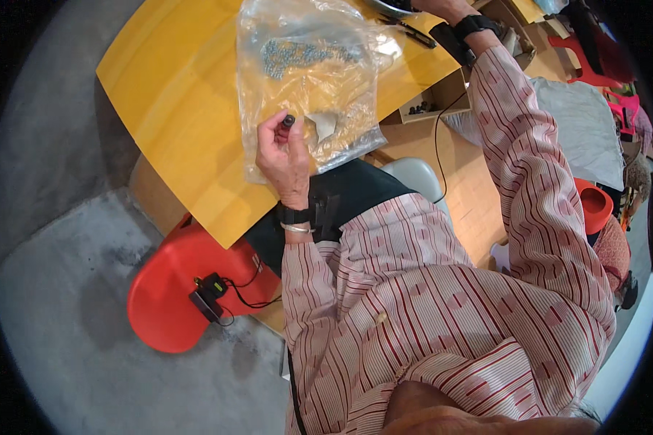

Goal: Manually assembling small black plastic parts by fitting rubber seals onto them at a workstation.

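Yellow wood makes up the tabletop (174, 109) we sit at, and on it, near the edge closest to us, lies a clear plastic bag (308, 80) with a heap of small grey parts inside. Our left hand (281, 156) rests on the bag's lower left corner, thumb and forefinger pinched shut on a small dark cylindrical piece (289, 121) held just above the plastic. Our right hand (442, 7) reaches to the table's far edge, mostly cut off by the picture's rim, so we cannot tell its grip. A red stool (174, 297) stands below the table's near corner, carrying a small black device (209, 293).
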### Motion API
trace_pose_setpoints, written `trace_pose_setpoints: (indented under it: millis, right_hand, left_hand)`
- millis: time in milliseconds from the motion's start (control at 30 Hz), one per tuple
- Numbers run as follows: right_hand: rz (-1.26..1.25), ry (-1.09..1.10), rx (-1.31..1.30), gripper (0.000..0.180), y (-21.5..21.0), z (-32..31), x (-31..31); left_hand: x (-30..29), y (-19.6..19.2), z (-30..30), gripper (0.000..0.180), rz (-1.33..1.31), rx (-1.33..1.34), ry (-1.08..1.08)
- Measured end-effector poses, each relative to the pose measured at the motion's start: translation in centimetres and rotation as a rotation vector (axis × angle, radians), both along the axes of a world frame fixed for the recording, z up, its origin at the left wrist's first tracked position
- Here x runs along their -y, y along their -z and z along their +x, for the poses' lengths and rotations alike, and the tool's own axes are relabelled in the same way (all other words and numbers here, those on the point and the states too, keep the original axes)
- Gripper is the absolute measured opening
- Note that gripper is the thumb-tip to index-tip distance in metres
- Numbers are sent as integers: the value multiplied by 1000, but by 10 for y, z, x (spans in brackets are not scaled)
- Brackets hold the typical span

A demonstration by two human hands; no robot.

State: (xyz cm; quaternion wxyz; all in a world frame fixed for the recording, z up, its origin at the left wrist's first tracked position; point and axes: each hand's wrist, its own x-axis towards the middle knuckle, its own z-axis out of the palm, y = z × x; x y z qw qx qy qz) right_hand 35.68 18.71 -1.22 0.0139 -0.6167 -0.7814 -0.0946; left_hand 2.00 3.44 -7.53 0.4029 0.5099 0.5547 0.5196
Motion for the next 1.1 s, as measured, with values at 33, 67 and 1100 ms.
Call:
trace_pose_setpoints:
  millis: [33,67,1100]
  right_hand:
    - [-10,-6,-3,14,-1,-1,1]
    - [58,-10,-93,14,-7,-12,9]
    - [79,-273,-347,14,25,-116,109]
  left_hand:
    - [0,0,1,20,3,2,0]
    - [0,2,-2,20,11,-19,-3]
    - [2,2,-2,21,-10,-97,32]
